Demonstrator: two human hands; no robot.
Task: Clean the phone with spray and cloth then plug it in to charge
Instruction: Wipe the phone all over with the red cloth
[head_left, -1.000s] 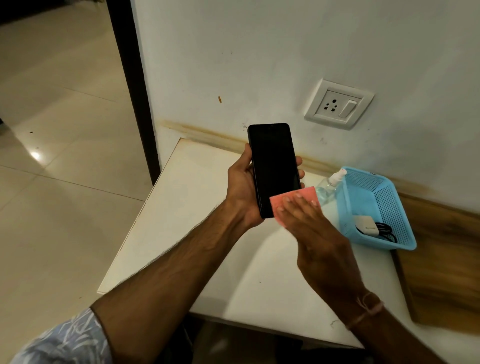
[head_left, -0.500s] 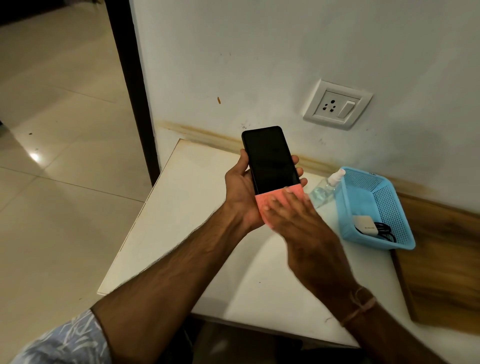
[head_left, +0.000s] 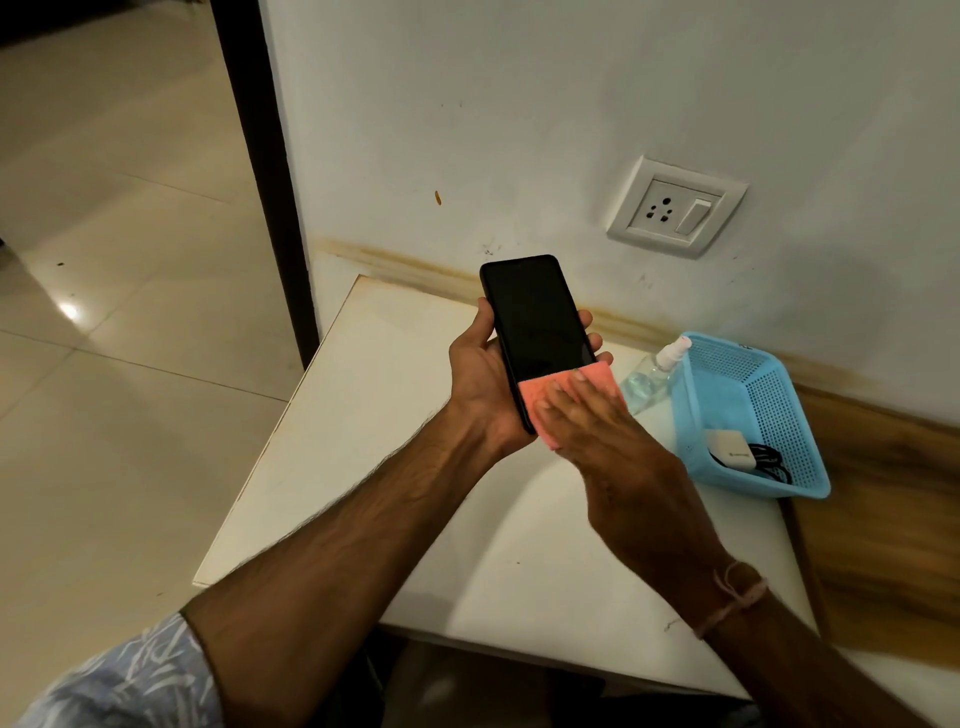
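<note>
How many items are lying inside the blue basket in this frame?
2: a white charger adapter at the near end of the blue basket, and a coiled black cable just right of it. The basket's wall may hide more.

Grips a black phone (head_left: 540, 322) in the left hand (head_left: 483, 379), thumb along its left edge, fingers (head_left: 586, 318) curled round the right edge. Presses a pink cloth (head_left: 535, 392) flat against the lower end of the dark screen with the straight fingers of the right hand (head_left: 597, 431). Shows, beyond the hands on the white counter (head_left: 389, 415), a clear spray bottle (head_left: 649, 376) just beside a blue basket (head_left: 753, 395) with a white charger (head_left: 730, 449) and black cable (head_left: 769, 462) inside, and a wall socket (head_left: 675, 208) above.
</note>
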